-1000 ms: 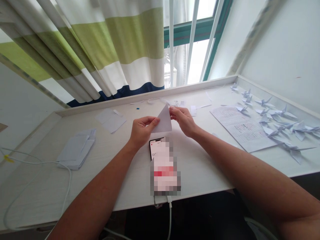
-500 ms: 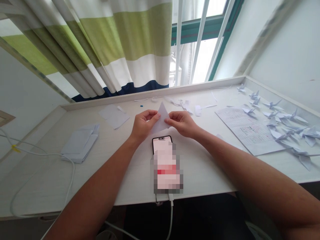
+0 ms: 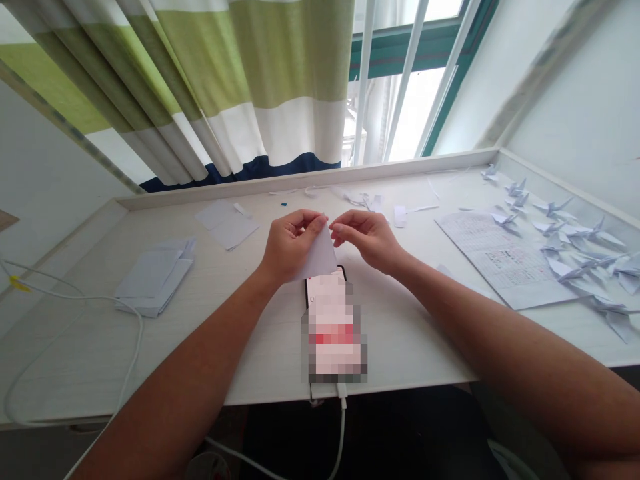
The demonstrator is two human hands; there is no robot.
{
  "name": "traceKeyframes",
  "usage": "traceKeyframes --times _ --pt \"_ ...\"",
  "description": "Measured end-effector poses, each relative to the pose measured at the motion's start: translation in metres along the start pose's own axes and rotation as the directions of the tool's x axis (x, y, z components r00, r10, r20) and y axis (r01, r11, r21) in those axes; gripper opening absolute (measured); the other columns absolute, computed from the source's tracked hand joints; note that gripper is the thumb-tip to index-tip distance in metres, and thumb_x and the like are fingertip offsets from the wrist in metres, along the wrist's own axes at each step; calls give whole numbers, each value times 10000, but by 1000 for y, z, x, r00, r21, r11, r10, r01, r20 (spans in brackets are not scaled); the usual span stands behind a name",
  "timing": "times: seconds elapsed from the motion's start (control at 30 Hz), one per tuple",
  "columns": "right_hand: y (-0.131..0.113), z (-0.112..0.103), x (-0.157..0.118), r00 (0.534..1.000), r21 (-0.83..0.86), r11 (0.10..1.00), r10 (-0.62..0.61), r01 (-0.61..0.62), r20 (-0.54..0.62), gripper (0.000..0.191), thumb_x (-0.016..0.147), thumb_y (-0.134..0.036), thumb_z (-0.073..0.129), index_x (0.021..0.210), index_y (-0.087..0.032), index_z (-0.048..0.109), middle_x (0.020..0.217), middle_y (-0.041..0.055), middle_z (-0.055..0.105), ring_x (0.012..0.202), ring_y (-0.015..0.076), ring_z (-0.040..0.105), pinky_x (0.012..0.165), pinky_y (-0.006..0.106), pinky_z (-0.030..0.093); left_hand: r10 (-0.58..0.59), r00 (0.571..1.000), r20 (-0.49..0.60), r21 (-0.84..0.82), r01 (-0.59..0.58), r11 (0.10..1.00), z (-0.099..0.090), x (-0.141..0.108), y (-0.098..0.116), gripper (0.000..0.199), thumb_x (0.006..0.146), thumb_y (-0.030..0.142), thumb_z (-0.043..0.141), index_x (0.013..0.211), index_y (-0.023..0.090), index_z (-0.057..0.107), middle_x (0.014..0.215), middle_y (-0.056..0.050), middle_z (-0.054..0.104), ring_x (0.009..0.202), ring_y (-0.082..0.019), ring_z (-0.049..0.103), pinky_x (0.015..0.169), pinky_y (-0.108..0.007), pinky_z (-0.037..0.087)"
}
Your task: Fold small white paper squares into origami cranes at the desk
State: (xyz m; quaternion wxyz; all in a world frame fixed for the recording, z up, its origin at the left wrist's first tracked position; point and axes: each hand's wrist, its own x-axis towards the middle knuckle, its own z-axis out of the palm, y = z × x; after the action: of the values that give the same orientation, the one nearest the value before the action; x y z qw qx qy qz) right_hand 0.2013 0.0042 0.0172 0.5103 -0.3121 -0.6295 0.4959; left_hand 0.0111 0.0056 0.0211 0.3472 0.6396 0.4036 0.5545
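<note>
A folded piece of white paper point(image 3: 320, 257) is held above the top end of the phone, its point upward. My left hand point(image 3: 290, 243) pinches it near the tip, thumb in front, and covers its left part. My right hand point(image 3: 367, 237) is just right of the paper's edge, fingers loosely curled and the thumb a little apart from them. Whether its fingertips brush the paper is hard to make out. Below lies a phone point(image 3: 325, 293) with a blurred screen, a white cable point(image 3: 343, 427) running from its lower end.
Several folded paper cranes point(image 3: 570, 267) stand at the right, some on a written sheet point(image 3: 485, 253). At the left are a stack of folded paper point(image 3: 155, 277), flat paper pieces point(image 3: 227, 223) and a looped cable point(image 3: 137, 340). Paper scraps point(image 3: 400, 215) lie near the desk's back rim point(image 3: 300, 180).
My right fingers have come off the front of the paper to its right edge. My left hand's grip has shifted up towards the tip, and the paper has turned and now overlaps the phone's top.
</note>
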Motion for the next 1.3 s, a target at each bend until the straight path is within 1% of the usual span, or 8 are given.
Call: traceKeyframes --times 0.07,0.17,0.3,0.43,0.57,0.7,0.93,1.3 --pt "2 1 1 1000 5 1000 -7 7 -5 235 864 -422 814 858 -195 754 818 23 730 733 154 673 741 345 588 76 997 -4 73 -76 994 1 -1 2 251 945 438 727 963 216 842 995 -63 826 859 -204 713 772 -310 521" --pt "6 3 1 999 -22 999 -29 28 -14 272 856 -463 832 898 -203 767 858 25 744 766 157 687 765 351 612 157 987 -19 193 -151 970 2 -2 5 216 964 392 695 975 226 835 1003 -48 832 905 -206 720 819 -317 526" --pt "5 3 2 991 -39 996 -85 81 -108 320 835 -507 854 929 -211 774 887 28 757 788 167 705 773 361 629 153 988 -24 264 -142 954 2 -2 5 167 926 368 738 943 227 827 951 -39 832 886 -206 715 849 -343 537" --pt "1 1 4 991 -28 996 -81 79 -109 326 839 -526 853 923 -218 789 870 22 760 769 160 700 771 357 623 76 997 -11 157 -73 985 0 1 2 209 901 430 779 901 224 816 910 -41 815 874 -206 705 835 -346 534" --pt "2 -1 5 997 44 997 -63 65 -32 254 863 -479 856 900 -234 798 875 11 764 800 145 689 762 318 595 -59 993 101 -29 62 998 -1 3 3 322 848 528 823 886 210 800 897 -56 792 856 -207 694 783 -333 543" --pt "6 -3 5 1000 129 992 -11 9 13 252 847 -468 878 900 -234 800 894 8 763 836 143 684 782 308 592 -141 969 203 -167 177 970 -1 1 7 361 798 535 875 866 191 792 843 -51 761 781 -176 661 721 -304 532" --pt "7 -6 4 995 186 979 69 -80 68 283 847 -495 873 885 -225 800 920 20 773 879 151 694 824 313 596 -166 955 246 -174 212 962 -4 0 10 371 777 541 895 849 188 805 804 -52 744 727 -162 635 639 -280 504" --pt "5 -8 3 969 337 915 165 -219 182 305 771 -467 942 836 -218 779 867 -9 736 850 133 682 825 295 575 -147 924 353 -268 251 930 -6 0 12 334 782 505 908 825 189 809 822 -33 744 758 -148 628 715 -282 514"
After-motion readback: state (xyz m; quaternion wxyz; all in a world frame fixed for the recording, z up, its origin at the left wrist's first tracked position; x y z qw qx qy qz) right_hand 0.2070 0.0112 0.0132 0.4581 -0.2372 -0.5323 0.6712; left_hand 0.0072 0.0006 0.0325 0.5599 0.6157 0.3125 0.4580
